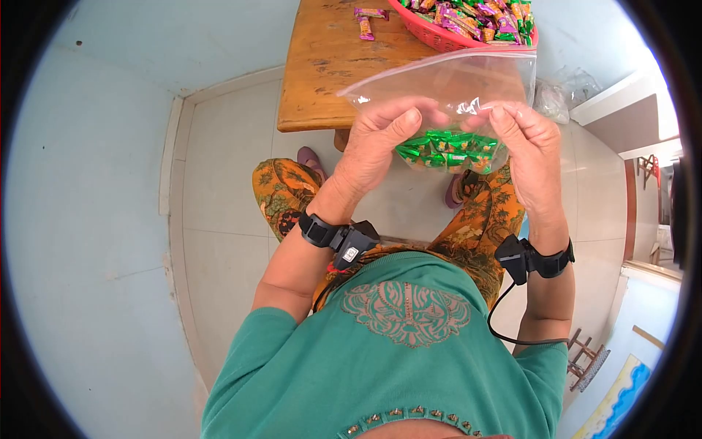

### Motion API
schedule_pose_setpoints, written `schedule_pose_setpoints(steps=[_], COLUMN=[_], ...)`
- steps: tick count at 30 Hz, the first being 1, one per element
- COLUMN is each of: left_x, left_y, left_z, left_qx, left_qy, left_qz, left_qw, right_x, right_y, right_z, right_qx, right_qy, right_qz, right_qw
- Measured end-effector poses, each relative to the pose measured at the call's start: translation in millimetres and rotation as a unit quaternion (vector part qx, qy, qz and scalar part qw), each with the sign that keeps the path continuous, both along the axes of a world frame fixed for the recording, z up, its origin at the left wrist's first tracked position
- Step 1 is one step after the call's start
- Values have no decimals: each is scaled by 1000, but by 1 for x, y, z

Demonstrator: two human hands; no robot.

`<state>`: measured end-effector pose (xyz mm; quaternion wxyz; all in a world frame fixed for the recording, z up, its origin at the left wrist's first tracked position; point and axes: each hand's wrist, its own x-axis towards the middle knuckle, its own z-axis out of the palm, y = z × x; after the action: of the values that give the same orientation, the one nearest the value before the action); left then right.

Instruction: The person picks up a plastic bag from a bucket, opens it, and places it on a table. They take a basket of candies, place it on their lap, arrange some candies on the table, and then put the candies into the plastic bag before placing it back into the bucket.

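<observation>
Closest to the camera is the person's green shirt (402,351), and past it patterned trousers (281,190) over a pale tiled floor (219,219). Each forearm wears a black wristband (322,230), and a cable (501,322) hangs from the one on the right.

Both hands are raised in front of the knees, pinching a clear plastic bag (453,80) between them. The left hand (376,146) grips the bag's left side with the thumb laid across the front. The right hand (530,157) grips the right side, fingers curled in and bunching the film near the middle. Neither hand is empty or relaxed, and they sit about level, the same distance from the body.

The bag stands more or less upright, with its long axis running away from the person. Its far edge stretches left to right above the fingertips and tilts up toward the right. A clump of green sweets (446,150) has settled at the near, lower end, between and just below the two hands.

Straight beyond the bag is a wooden surface (329,66). A red basket (431,35) heaped with wrapped sweets sits at its right end, just past the bag's far edge and closer to the right hand. Two loose sweets (368,14) lie on the wood left of the basket.
</observation>
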<state>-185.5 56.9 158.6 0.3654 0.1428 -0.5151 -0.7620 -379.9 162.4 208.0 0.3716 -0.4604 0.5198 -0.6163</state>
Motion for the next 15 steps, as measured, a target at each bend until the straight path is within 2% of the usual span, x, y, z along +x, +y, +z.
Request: schedule_pose_setpoints(steps=[3,5,8,10,13,15], left_x=[6,2,4,6,8,6], left_y=[-2,1,1,1,6,10], left_z=[6,1,-1,0,6,14], left_qx=[12,-28,-27,-51,-93,-108], left_qy=[-8,-17,-30,-55,-97,-120], left_qz=[-8,49,48,24,-6,-17], left_qw=[1000,998,998,997,991,987], right_x=[-2,-7,-6,-5,-9,-10], right_y=[1,6,9,12,18,22], right_z=[-9,-25,-29,-29,-31,-34], right_qx=[9,1,14,38,35,36], right_qy=[-11,-15,-15,-54,6,-13], right_qz=[1,1,10,-1,-6,-5], right_qw=[1000,1000,1000,998,999,999])
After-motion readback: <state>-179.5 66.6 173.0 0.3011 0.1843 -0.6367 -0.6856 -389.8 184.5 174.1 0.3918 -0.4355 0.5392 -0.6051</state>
